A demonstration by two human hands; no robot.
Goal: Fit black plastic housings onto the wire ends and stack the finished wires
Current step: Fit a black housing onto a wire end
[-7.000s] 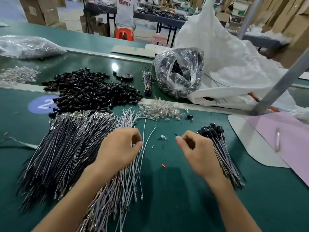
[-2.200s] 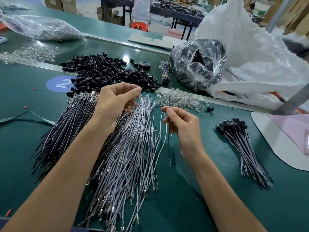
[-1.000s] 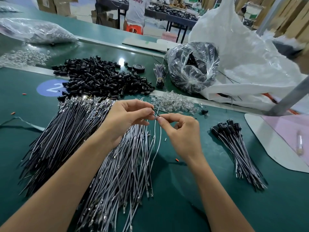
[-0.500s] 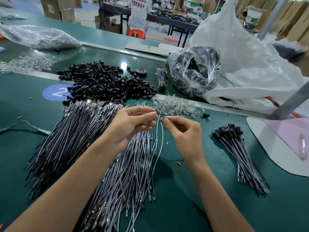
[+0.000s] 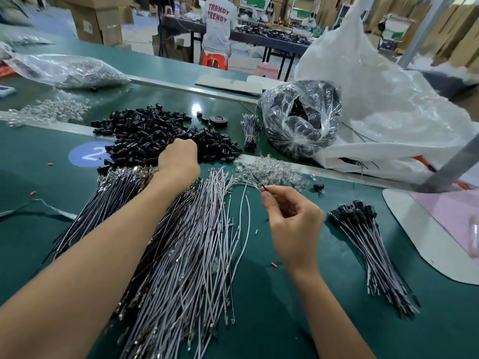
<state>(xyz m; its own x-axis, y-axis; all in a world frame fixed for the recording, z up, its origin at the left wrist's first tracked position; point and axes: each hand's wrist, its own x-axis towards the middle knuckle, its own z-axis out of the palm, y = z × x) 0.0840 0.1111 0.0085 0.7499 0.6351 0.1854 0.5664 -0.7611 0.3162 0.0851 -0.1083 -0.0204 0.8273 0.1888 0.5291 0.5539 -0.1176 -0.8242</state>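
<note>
My left hand reaches into the near edge of the pile of black plastic housings; its fingers are hidden behind the back of the hand, so what they hold is unclear. My right hand pinches a thin wire near its tip, which points up and left. A broad spread of loose grey wires lies under my arms. The stack of finished wires with black housings lies to the right of my right hand.
Clear small parts are heaped beyond my right hand, more at far left. A clear bag of black parts, a big white sack, a tied wire bundle, a tape roll and a pink sheet are nearby.
My hands, together at the wire tip half a second ago, have parted. The left hand went forward to the housing pile; the right hand stays low with the wire.
</note>
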